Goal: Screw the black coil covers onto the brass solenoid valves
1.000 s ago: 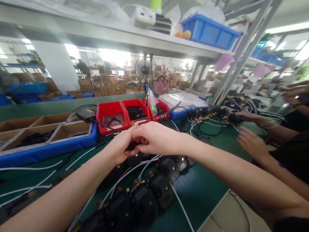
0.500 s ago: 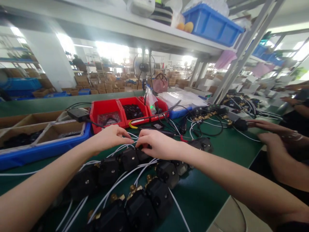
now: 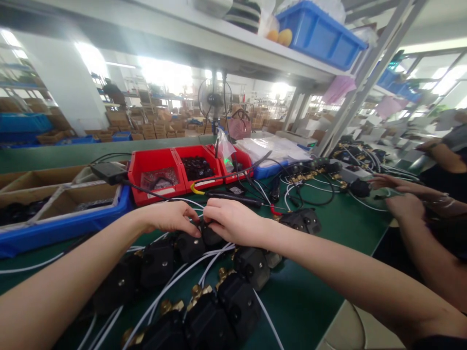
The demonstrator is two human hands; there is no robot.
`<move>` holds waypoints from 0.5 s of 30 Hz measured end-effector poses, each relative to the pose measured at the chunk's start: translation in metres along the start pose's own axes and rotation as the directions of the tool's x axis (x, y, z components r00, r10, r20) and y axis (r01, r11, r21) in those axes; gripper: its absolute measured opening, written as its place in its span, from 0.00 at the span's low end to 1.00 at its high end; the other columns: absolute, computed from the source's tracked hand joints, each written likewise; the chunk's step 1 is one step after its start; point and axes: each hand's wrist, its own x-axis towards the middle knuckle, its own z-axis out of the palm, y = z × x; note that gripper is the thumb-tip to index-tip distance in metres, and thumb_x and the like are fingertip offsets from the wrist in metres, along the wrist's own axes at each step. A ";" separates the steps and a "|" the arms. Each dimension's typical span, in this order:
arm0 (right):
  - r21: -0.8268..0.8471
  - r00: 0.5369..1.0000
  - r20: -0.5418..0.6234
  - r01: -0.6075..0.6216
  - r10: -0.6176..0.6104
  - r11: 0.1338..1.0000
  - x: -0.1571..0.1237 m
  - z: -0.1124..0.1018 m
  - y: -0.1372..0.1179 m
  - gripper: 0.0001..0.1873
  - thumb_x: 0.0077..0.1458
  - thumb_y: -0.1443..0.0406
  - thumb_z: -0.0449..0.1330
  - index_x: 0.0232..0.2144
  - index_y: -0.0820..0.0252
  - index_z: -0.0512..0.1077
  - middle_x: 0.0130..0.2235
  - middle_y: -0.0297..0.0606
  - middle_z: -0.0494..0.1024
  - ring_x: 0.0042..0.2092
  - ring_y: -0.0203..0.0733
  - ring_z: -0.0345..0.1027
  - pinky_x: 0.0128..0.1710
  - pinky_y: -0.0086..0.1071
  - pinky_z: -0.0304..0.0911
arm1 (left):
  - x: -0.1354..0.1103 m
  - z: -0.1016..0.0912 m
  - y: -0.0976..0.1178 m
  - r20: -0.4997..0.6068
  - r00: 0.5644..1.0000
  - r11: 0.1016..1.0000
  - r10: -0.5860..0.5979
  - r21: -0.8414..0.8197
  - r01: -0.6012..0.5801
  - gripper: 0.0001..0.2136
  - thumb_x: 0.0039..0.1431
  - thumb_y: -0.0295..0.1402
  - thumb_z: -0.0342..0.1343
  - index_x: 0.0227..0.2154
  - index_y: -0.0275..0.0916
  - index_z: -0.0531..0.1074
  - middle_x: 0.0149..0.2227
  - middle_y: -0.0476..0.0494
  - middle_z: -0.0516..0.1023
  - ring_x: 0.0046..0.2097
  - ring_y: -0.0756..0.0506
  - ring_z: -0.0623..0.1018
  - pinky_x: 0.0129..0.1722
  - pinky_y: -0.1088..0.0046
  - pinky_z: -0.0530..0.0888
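Two rows of black plastic housings with brass fittings and white cables lie across the green bench. My left hand is closed at a black housing in the back row, its thumb on the near side. Just right of it, my right hand has its fingers bent down onto the neighbouring black housing; the fingertips of both hands nearly meet. Whatever small part is between the fingers is hidden. In the front row, another black housing stands beside brass fittings. A black pen-shaped screwdriver lies behind my hands.
Red bins of small parts stand behind, with a blue divided tray to the left. Loose cables and more housings lie to the right. A co-worker's hands work at the right edge. A shelf holds a blue crate.
My left hand has moved slightly left and down, its thumb now against the housing. My right hand stays near the same spot. The view has shifted slightly; the co-worker's hands moved a little.
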 end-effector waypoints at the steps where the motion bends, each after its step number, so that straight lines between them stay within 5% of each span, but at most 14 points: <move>1: -0.008 1.000 -0.022 0.010 -0.010 1.000 0.000 0.001 0.001 0.06 0.62 0.73 0.56 0.40 0.64 0.71 0.39 0.41 0.71 0.40 0.41 0.65 0.39 0.31 0.61 | -0.001 0.000 0.000 0.016 1.000 1.000 -0.012 0.000 0.012 0.17 0.38 0.43 0.65 0.31 0.39 0.81 0.19 0.57 0.63 0.25 0.49 0.61 0.26 0.74 0.56; 5: -0.122 0.993 -0.040 0.106 -0.112 0.987 0.001 0.007 0.002 0.08 0.64 0.74 0.52 0.40 0.66 0.71 0.40 0.44 0.71 0.41 0.42 0.64 0.40 0.33 0.62 | -0.001 -0.001 -0.002 0.050 0.998 0.998 -0.049 0.030 0.047 0.20 0.36 0.44 0.65 0.34 0.40 0.80 0.20 0.58 0.62 0.26 0.49 0.59 0.26 0.73 0.54; 10: -0.148 0.983 -0.003 0.183 -0.186 0.972 0.001 0.010 0.002 0.08 0.65 0.70 0.53 0.38 0.66 0.73 0.41 0.43 0.73 0.41 0.43 0.65 0.42 0.34 0.62 | 0.003 0.000 -0.005 0.026 0.998 0.996 -0.061 0.065 0.059 0.23 0.41 0.53 0.63 0.35 0.42 0.82 0.26 0.54 0.71 0.32 0.47 0.65 0.32 0.73 0.58; 15: -0.123 0.981 -0.009 0.189 -0.192 0.974 -0.001 0.010 0.001 0.11 0.68 0.69 0.50 0.37 0.65 0.72 0.37 0.42 0.73 0.39 0.42 0.65 0.39 0.33 0.62 | 0.005 0.002 -0.004 0.004 0.999 0.997 -0.053 0.058 0.052 0.19 0.42 0.50 0.62 0.35 0.44 0.83 0.29 0.54 0.76 0.37 0.45 0.69 0.37 0.74 0.62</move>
